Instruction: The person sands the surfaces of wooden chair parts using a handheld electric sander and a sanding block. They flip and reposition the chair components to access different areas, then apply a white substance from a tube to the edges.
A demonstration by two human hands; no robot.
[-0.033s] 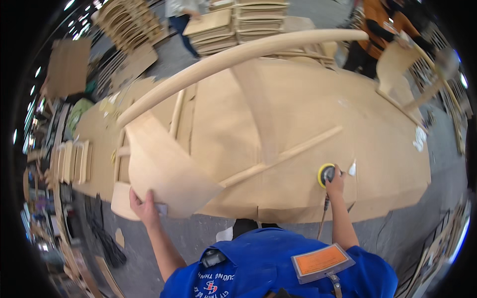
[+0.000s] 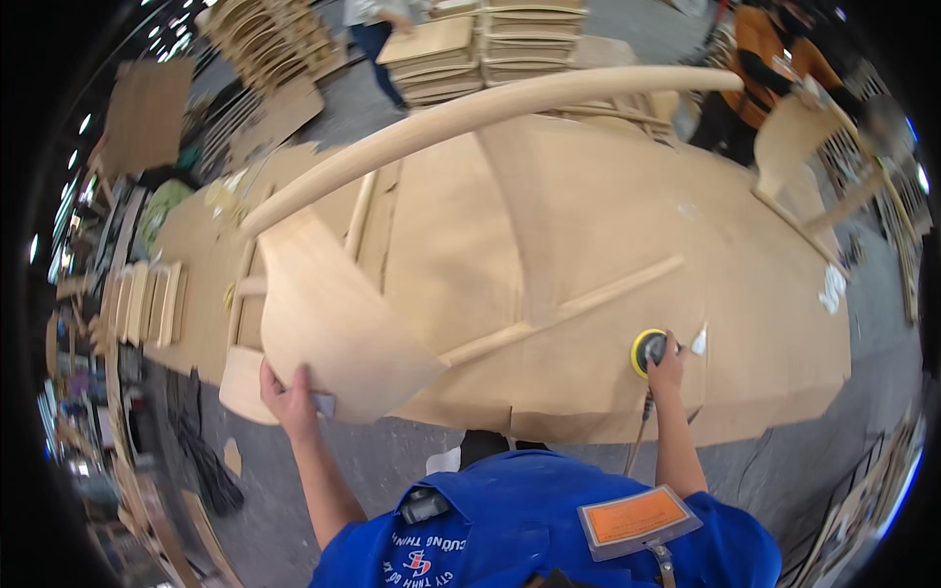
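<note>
Head view. A pale wooden chair frame (image 2: 529, 230) lies over the near-left and middle part of a brown-topped table (image 2: 608, 216). Its broad wooden panel (image 2: 338, 318) is tilted at the near left; a long curved rail (image 2: 490, 108) arches from the left toward the far right, and a straight bar (image 2: 613, 289) runs from the panel's right corner toward the right. The left hand (image 2: 292, 400) is clamped on the near-left edge of the panel, thumb on the upper face; a small pale grey piece (image 2: 322, 403) shows just beside it. The right hand (image 2: 667, 370) is closed around a round black sander (image 2: 648, 351) with a yellow rim, well apart from the panel; whether the sander touches the table cannot be told. A hose (image 2: 640, 431) hangs from the sander toward the near side. A small white scrap (image 2: 699, 340) lies just right of the right hand. Pale slatted pieces (image 2: 147, 304) stand at the left end. At the far side are stacked wooden seats (image 2: 532, 39) and a person in a white top (image 2: 372, 12); at the far right, a person in an orange top (image 2: 760, 49) handles another chair part (image 2: 787, 137).
</note>
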